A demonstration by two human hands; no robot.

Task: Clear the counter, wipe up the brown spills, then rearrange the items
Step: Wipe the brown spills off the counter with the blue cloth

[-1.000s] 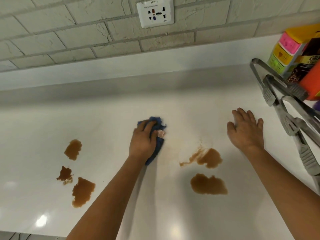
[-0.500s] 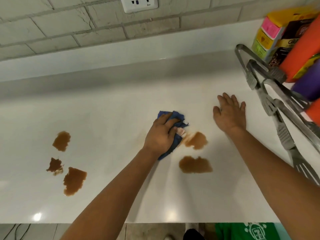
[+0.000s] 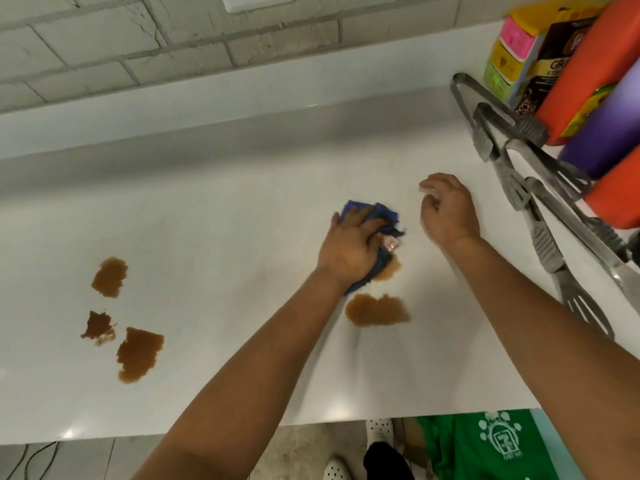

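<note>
Her left hand (image 3: 349, 251) presses a crumpled blue cloth (image 3: 375, 216) flat onto the white counter (image 3: 242, 220), covering part of a brown spill (image 3: 389, 270). The right hand (image 3: 448, 216) hovers beside it, fingers loosely curled, holding nothing.

A single head-worn view is given; the desk (image 3: 242, 209) is looked down on steeply from close above, facing the brick wall (image 3: 138, 46); floor (image 3: 304, 441) is caught below the near edge.

This is a home kitchen. A white bench (image 3: 242, 209) runs under a pale brick-tile wall (image 3: 138, 46) with a socket (image 3: 258, 1). Steel tongs (image 3: 540, 237) and food packets (image 3: 554, 64) sit at one end.
</note>
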